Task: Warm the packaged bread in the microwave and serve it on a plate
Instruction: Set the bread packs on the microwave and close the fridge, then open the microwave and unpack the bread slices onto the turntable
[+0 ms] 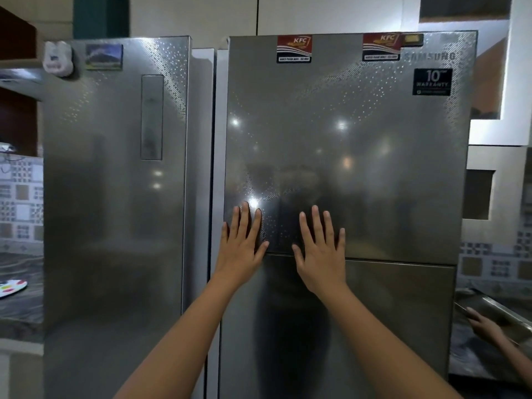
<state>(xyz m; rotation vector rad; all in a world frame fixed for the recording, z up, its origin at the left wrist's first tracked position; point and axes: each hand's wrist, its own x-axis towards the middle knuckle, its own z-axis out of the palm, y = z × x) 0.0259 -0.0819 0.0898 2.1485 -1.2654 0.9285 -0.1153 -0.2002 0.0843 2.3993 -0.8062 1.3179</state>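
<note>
Bracing against the fridge door (374, 168)
Pressing with left hand (241, 250) and right hand (321, 253) flat, splayed wide, gripping nothing (no bread in view), likely pushing it closed.

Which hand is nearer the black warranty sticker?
Right. The right hand lies below and left of the warranty sticker; the left hand sits farther left.
</note>
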